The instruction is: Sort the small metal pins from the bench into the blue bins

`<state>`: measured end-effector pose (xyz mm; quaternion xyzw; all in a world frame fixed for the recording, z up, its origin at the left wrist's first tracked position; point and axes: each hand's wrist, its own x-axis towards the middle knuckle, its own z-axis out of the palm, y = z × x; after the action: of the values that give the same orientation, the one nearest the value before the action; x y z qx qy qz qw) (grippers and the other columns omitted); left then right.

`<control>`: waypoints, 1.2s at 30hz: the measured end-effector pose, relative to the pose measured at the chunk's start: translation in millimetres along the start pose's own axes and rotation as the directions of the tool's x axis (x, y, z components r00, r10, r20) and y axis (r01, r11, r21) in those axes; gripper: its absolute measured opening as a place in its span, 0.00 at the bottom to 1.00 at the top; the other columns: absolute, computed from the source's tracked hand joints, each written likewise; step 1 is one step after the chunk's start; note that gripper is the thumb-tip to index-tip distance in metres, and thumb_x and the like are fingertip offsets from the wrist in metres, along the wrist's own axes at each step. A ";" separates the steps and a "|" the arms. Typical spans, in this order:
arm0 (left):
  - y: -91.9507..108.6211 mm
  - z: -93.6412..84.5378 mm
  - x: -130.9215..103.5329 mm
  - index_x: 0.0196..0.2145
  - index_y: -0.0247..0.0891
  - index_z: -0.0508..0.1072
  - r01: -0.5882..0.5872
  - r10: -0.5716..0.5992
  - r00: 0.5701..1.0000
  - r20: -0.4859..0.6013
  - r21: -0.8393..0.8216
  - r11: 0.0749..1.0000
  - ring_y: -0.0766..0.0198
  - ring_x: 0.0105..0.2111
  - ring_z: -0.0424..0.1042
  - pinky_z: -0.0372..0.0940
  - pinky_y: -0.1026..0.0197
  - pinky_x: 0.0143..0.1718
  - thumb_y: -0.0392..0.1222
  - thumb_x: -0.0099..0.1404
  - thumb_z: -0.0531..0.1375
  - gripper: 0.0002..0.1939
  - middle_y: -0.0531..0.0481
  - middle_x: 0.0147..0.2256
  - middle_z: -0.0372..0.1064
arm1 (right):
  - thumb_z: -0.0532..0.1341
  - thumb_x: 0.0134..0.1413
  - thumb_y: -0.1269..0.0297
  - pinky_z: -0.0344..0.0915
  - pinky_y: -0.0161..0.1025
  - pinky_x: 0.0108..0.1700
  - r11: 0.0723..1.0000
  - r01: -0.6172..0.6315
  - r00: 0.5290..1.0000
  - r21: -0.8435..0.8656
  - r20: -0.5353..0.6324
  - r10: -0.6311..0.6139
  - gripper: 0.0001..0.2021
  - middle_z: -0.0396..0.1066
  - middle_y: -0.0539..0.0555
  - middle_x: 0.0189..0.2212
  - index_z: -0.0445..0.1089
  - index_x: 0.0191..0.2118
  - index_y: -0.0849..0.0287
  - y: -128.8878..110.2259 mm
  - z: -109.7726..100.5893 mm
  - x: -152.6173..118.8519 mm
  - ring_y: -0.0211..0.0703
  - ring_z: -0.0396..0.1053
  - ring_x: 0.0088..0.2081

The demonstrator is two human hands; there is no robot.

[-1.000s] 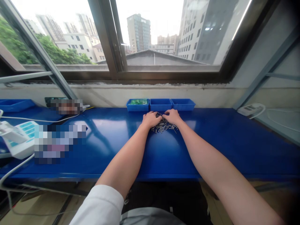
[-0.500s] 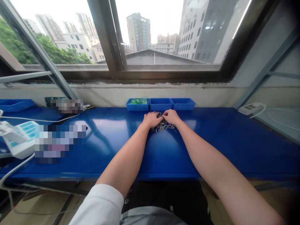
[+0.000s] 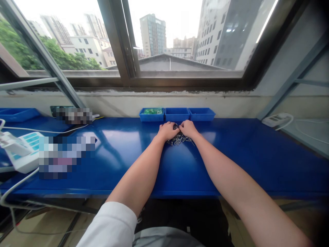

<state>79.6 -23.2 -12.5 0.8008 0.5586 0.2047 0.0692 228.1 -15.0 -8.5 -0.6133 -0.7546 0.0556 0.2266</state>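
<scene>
A small heap of slim, shiny metal pieces like screws or nails (image 3: 178, 140) lies on the blue table in front of the bins. My left hand (image 3: 168, 131) rests over the left side of this heap, its fingers curled and the thumb pointing right. On the right side, my right hand (image 3: 189, 129) dips into the heap with bent fingers drawn together. The fingertips of both hands almost meet above the metal pieces. What either hand pinches is hidden by the fingers and too small to make out.
Behind the hands stand a blue bin with green packets (image 3: 152, 115) and two more blue bins (image 3: 177, 114). A white device with teal compartments (image 3: 28, 147), cables and blurred items are at left. A white power strip (image 3: 275, 119) lies at right. The blue table (image 3: 123, 164) meets a window wall.
The hands stay at the heap with only slight finger movement. The right hand's fingers have shifted a little. The whole view has moved very slightly.
</scene>
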 end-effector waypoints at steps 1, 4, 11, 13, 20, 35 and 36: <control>-0.4 0.4 0.2 0.51 0.41 0.69 -0.007 0.007 1.000 -0.001 0.002 1.000 0.47 0.52 0.64 0.55 0.44 0.54 0.55 0.62 0.48 0.25 0.40 0.51 0.67 | 0.55 0.54 0.68 0.64 0.37 0.40 1.000 -0.007 1.000 -0.018 -0.001 0.006 0.13 0.75 0.63 0.33 0.77 0.28 0.62 -1.0 -0.2 -0.1 0.47 0.72 0.37; -1.3 0.9 0.4 0.52 0.41 0.68 -0.015 0.014 1.000 0.012 0.018 1.000 0.48 0.52 0.64 0.55 0.45 0.54 0.56 0.63 0.47 0.26 0.41 0.51 0.66 | 0.56 0.54 0.66 0.64 0.38 0.42 0.999 -0.019 1.000 -0.047 -0.004 0.019 0.12 0.76 0.63 0.34 0.77 0.32 0.63 -1.7 0.2 0.5 0.48 0.72 0.39; -0.2 -0.4 0.3 0.53 0.43 0.67 0.000 -0.002 0.999 0.044 0.049 0.999 0.49 0.53 0.63 0.54 0.46 0.55 0.57 0.62 0.47 0.27 0.42 0.52 0.64 | 0.58 0.52 0.65 0.64 0.36 0.45 0.999 -0.035 0.999 -0.026 0.003 0.036 0.11 0.76 0.60 0.34 0.78 0.32 0.62 0.1 -1.6 1.7 0.48 0.72 0.41; 0.7 -1.1 -0.1 0.53 0.42 0.67 -0.001 -0.002 0.999 0.051 0.050 0.999 0.49 0.53 0.62 0.54 0.46 0.55 0.57 0.62 0.47 0.27 0.42 0.53 0.64 | 0.59 0.52 0.64 0.64 0.36 0.44 0.999 -0.043 0.999 -0.024 0.006 0.044 0.10 0.76 0.60 0.34 0.77 0.32 0.61 0.2 -2.3 1.3 0.48 0.72 0.41; 0.2 -0.5 -0.8 0.53 0.42 0.67 0.003 -0.005 0.999 0.037 0.033 0.999 0.49 0.53 0.63 0.54 0.46 0.55 0.56 0.62 0.49 0.26 0.42 0.52 0.65 | 0.56 0.54 0.64 0.63 0.37 0.41 0.998 -0.056 0.998 0.018 -0.018 0.056 0.12 0.76 0.60 0.33 0.76 0.31 0.61 2.1 2.4 1.3 0.48 0.72 0.39; -1.6 -1.2 6.0 0.48 0.38 0.69 -0.101 0.037 0.943 -0.330 -0.179 0.979 0.59 0.47 0.69 0.60 0.55 0.51 0.38 0.64 0.54 0.15 0.46 0.44 0.72 | 0.55 0.54 0.60 0.57 0.35 0.31 0.861 0.146 0.981 0.486 -0.184 -0.063 0.12 0.70 0.51 0.24 0.69 0.26 0.60 5.2 -3.2 1.9 0.39 0.64 0.27; -2.6 -0.7 6.6 0.46 0.38 0.70 -0.116 0.045 0.939 -0.341 -0.192 0.975 0.59 0.46 0.70 0.61 0.56 0.50 0.38 0.64 0.54 0.13 0.46 0.43 0.73 | 0.54 0.54 0.60 0.57 0.35 0.31 0.861 0.153 0.980 0.485 -0.184 -0.070 0.13 0.70 0.51 0.23 0.69 0.25 0.60 5.4 -3.3 2.1 0.39 0.63 0.26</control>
<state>79.0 -16.2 -11.1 0.7649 0.5043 0.3978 0.0485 234.0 -12.3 -6.9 -0.4918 -0.7284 0.1852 0.4395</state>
